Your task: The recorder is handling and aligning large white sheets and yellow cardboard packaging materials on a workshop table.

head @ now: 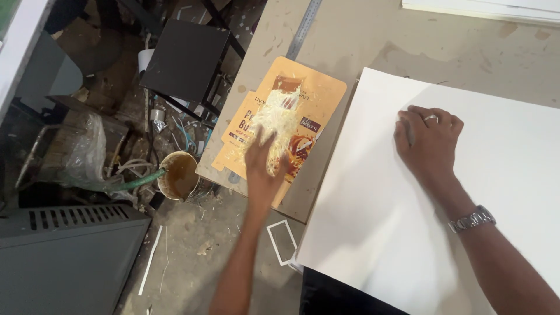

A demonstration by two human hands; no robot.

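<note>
A large white board (379,192) lies on the worktable (373,41). My right hand (427,143), with a ring and a wristwatch, presses flat on the board's upper middle, fingers curled. My left hand (261,169) reaches out over a flattened orange carton (318,93) at the table's left edge. Its fingers touch a clump of pale yellow stringy stuff (279,125) smeared on the carton. The hand is blurred by motion, so I cannot make out whether it grips the clump.
A metal ruler (303,29) lies on the table beyond the carton. White sheets (484,9) are stacked at the far right. On the floor to the left are a round tin (178,175) of brownish glue, a black stool (186,58), a grey vented box (70,256) and plastic-wrapped clutter.
</note>
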